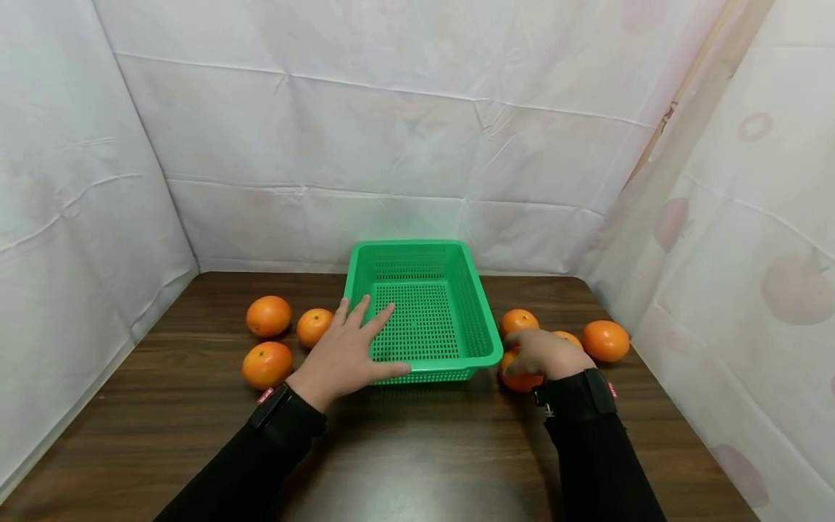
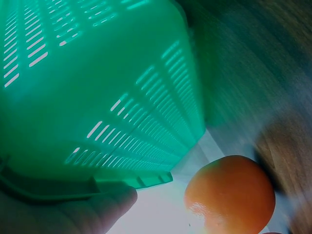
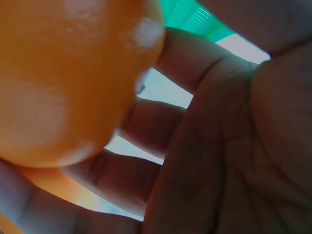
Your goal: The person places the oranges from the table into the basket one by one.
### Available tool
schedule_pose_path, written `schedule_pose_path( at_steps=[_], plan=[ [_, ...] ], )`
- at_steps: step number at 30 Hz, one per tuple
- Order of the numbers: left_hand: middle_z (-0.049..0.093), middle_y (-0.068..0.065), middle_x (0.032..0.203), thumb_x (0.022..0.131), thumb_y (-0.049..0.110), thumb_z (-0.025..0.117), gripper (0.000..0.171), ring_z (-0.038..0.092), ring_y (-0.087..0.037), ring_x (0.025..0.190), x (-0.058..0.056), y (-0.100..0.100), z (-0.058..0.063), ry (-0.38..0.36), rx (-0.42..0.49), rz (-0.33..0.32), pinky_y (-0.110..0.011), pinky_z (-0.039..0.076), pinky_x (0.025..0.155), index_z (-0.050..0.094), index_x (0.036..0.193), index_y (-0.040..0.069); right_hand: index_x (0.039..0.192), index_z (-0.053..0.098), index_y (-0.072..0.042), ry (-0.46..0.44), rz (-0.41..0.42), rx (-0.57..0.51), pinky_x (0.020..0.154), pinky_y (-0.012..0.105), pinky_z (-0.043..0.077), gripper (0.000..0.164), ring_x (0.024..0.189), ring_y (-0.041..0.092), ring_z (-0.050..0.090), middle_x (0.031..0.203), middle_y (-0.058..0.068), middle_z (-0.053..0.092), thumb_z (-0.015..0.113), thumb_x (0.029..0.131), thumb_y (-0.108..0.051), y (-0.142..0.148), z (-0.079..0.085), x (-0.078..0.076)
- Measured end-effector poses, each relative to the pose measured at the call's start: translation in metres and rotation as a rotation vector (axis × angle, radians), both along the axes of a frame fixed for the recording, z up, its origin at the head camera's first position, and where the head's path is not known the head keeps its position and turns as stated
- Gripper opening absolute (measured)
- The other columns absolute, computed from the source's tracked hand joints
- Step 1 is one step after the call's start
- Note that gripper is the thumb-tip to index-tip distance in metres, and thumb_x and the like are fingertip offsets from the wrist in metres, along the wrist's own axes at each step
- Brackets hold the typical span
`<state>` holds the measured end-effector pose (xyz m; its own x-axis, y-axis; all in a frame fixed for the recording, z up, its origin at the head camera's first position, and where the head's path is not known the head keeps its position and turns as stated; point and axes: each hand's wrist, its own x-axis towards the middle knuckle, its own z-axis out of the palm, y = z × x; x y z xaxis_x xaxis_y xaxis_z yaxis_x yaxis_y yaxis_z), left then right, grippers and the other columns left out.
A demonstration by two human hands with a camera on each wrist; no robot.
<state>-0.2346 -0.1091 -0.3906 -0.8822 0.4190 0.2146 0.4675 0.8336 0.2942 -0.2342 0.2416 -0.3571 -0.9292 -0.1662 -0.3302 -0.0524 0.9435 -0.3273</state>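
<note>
A green plastic basket (image 1: 424, 319) with slotted walls stands on the table, with no fruit in it. My left hand (image 1: 342, 355) lies with spread, straight fingers over its front left corner; in the left wrist view a fingertip rests along the basket's rim (image 2: 156, 179). To the right of the basket, my right hand (image 1: 548, 351) reaches down with its fingers curled round an orange (image 1: 520, 380). That orange (image 3: 73, 73) looms large in the right wrist view, against the fingers. Another orange (image 1: 518, 321) sits just behind the hand.
Left of the basket are three oranges, one (image 1: 314, 326) close to its wall, the others (image 1: 268, 316) farther left. On the right, one orange (image 1: 567, 338) is partly hidden by my hand and another (image 1: 605, 341) lies near the table's right edge. White sheeting (image 1: 391, 145) encloses the table.
</note>
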Motion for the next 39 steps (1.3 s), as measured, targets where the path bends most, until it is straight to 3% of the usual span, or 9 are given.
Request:
schedule_pose_path(
  at_steps=[10,31,39],
  plan=[
    [0.009,-0.019,0.159,0.072,0.092,0.043,0.102,-0.001,-0.044,0.141,0.0007,0.0029,0.0016,0.009,0.009,0.001,-0.067,0.02,0.107,0.021,0.155,0.036,0.134,0.058,-0.028,-0.038,-0.005,0.012,0.08,0.051,0.047,0.06,0.1,0.026,0.055,0.122,0.007,0.059,0.083,0.079,-0.029,-0.0052,-0.0098,-0.006],
    [0.012,-0.018,0.159,0.072,0.094,0.041,0.104,0.0,-0.046,0.14,0.0002,0.0055,0.0026,0.032,-0.012,0.002,-0.066,0.019,0.108,0.027,0.154,0.032,0.128,0.061,-0.026,-0.032,0.021,0.016,0.075,0.048,0.045,0.049,0.09,0.026,0.053,0.113,0.005,0.06,0.078,0.082,-0.028,-0.0034,-0.0045,-0.003],
    [0.012,-0.018,0.159,0.072,0.093,0.041,0.101,0.001,-0.046,0.14,0.0011,0.0057,0.0041,0.03,-0.027,0.003,-0.066,0.02,0.107,0.023,0.154,0.036,0.128,0.059,-0.024,-0.021,0.008,0.023,0.071,0.045,0.043,0.047,0.086,0.026,0.052,0.104,0.004,0.06,0.075,0.084,-0.028,-0.0025,-0.0002,-0.001]
  ],
)
